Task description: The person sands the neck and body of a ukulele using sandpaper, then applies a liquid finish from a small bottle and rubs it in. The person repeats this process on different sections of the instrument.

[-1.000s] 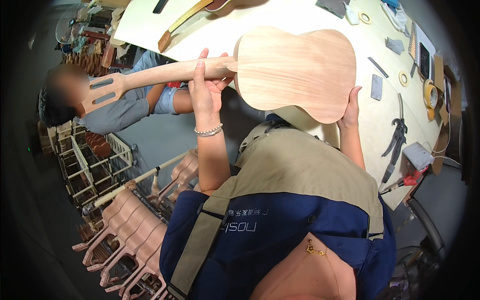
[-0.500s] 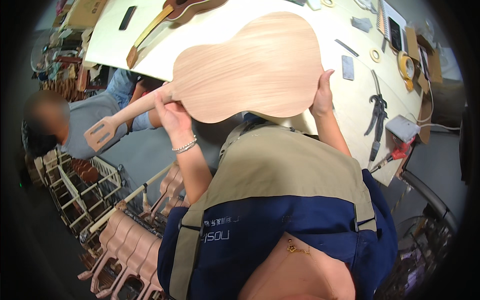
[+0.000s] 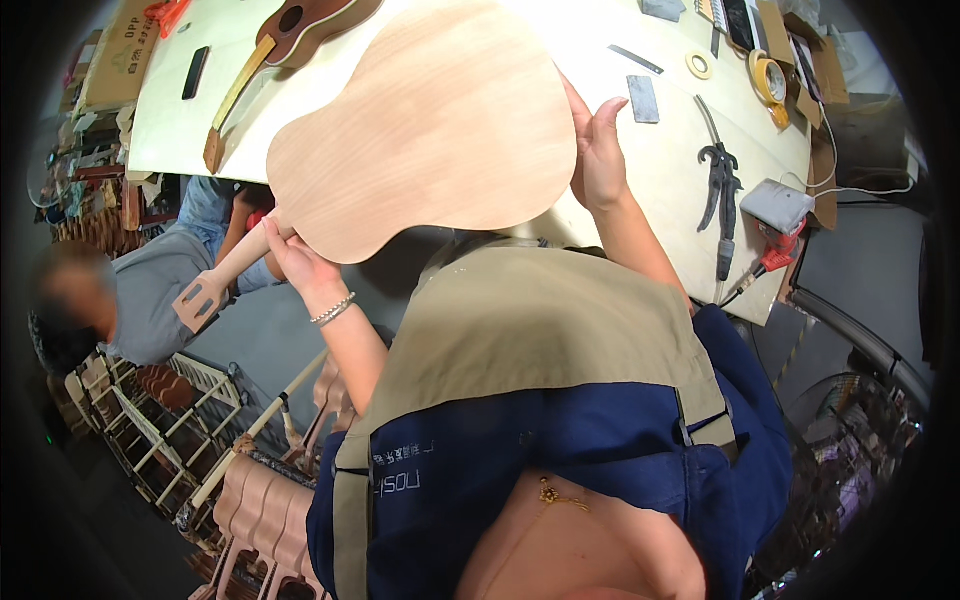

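A brown guitar (image 3: 318, 32) at upper left is cut off by the top edge. Left of centre, the left hand (image 3: 304, 266) grips the neck (image 3: 243, 250) of a pale guitar (image 3: 430, 130) filling the upper middle, front hidden; the right hand (image 3: 602, 165) touches its right edge, fingertips hidden, grip unclear.

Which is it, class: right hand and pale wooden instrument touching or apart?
Touching: the head view shows the right hand against the pale wooden instrument along its wide end, no gap showing.
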